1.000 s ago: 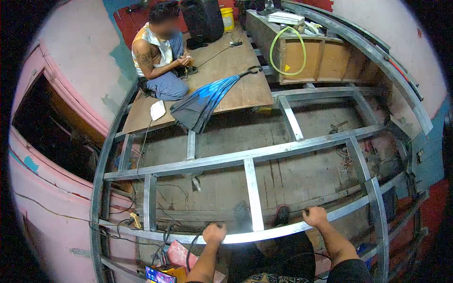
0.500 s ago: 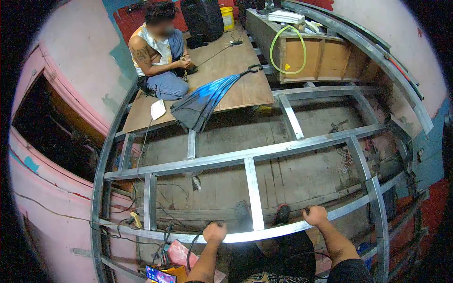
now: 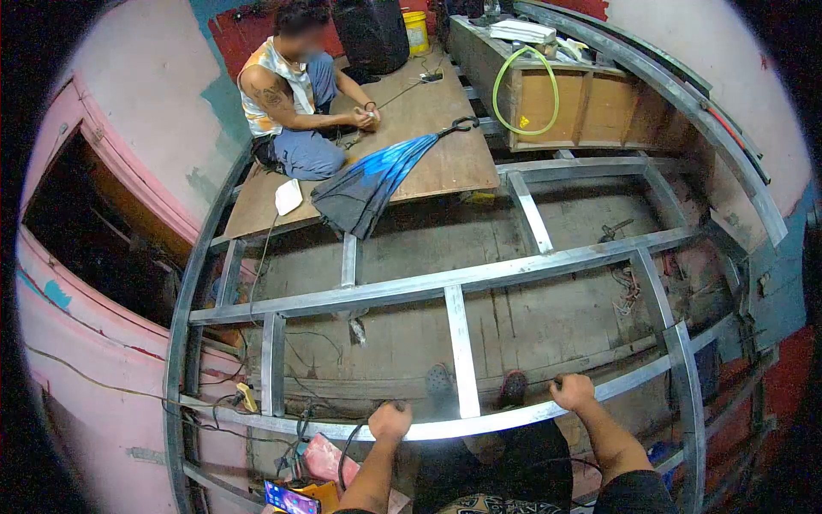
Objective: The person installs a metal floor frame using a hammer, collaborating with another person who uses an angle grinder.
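A metal frame of welded bars (image 3: 479,426) spans the view, its nearest bar just in front of my body. My left hand (image 3: 390,422) is wrapped round this bar at bottom centre, beside a black cable. Further right, my right hand (image 3: 572,392) grips the same bar, its fingers curled over the top. A short crossbar (image 3: 461,351) meets the bar between my hands. My two shoes show beyond the bar, low on the floor. Near my left forearm lie a pink object (image 3: 322,458) and a lit phone (image 3: 292,499).
Another person (image 3: 295,94) sits on a plywood sheet (image 3: 445,167), holding something small. A blue and black umbrella (image 3: 377,180) and a white box (image 3: 288,197) lie there. A wooden cabinet (image 3: 561,107) with a yellow-green hose stands behind. Cables hang at the left; gaps between bars drop to the floor.
The other person has leaned forward, and their hands have moved right over the plywood. My hands stay on the bar.
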A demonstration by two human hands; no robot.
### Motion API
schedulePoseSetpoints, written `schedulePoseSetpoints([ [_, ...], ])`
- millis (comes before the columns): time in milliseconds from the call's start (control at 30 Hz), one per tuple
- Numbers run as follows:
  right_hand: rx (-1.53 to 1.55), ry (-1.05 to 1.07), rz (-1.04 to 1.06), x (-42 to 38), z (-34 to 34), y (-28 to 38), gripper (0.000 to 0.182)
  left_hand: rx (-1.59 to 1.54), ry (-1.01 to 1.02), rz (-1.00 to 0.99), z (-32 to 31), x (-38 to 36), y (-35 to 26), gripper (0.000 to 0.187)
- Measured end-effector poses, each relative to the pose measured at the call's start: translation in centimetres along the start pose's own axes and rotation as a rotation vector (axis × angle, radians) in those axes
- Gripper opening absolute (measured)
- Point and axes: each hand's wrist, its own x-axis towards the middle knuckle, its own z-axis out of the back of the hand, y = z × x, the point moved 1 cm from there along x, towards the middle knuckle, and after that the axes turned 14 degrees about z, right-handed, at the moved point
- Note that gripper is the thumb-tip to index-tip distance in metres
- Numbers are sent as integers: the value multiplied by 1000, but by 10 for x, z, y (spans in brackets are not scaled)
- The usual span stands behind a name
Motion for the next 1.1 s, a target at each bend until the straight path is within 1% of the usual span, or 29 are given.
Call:
schedulePoseSetpoints([
  [200, -26, 11, 5, 1, -2, -1, 50, 48, -7, 33, -1, 1, 0, 67],
  [567, -11, 27, 2, 1, 0, 1, 49, 11, -37, 3, -4, 2, 1, 67],
  [633, -36, -19, 12, 2, -6, -2, 48, 19, -39, 10, -3, 1, 1, 67],
  [867, -18, -40, 10, 0, -4, -2, 47, 24, -29, 28, -5, 3, 1, 66],
  [967, -24, -12, 6, 1, -1, 0, 47, 18, -41, 14, 3, -4, -3, 64],
  [1033, -10, 45, -30, 1, 5, 3, 47, 25, -41, 15, 4, -5, -3, 63],
  [1100, -14, 39, -33, -1, 8, 7, 46, 31, -42, 15, 5, -6, -4, 62],
])
